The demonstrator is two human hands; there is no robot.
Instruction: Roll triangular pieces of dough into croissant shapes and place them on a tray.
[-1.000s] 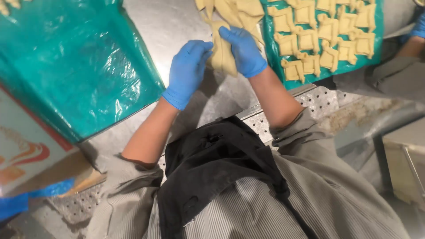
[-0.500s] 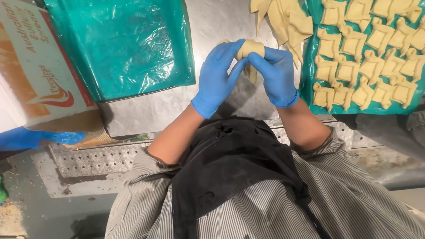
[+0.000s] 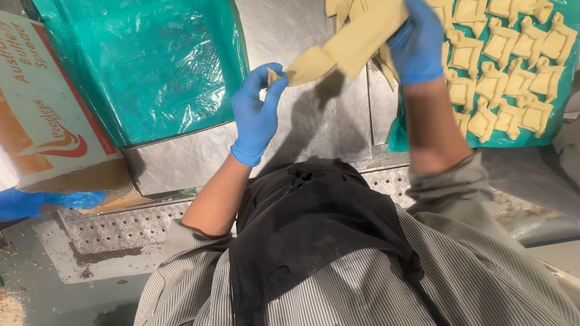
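The left hand (image 3: pixel 258 111), in a blue glove, pinches one corner of a pale yellow dough sheet (image 3: pixel 347 45) between thumb and fingertips. The right hand (image 3: pixel 417 42) (also blue-gloved) is closed on the sheet's far end, so the sheet hangs stretched between them above the steel worktable (image 3: pixel 320 130). To the right lies a green-lined tray (image 3: pixel 547 136) filled with rows of folded dough pieces (image 3: pixel 507 72). To the left lies another green plastic sheet (image 3: pixel 142 63), with a cardboard box (image 3: pixel 45 115) just beside it.
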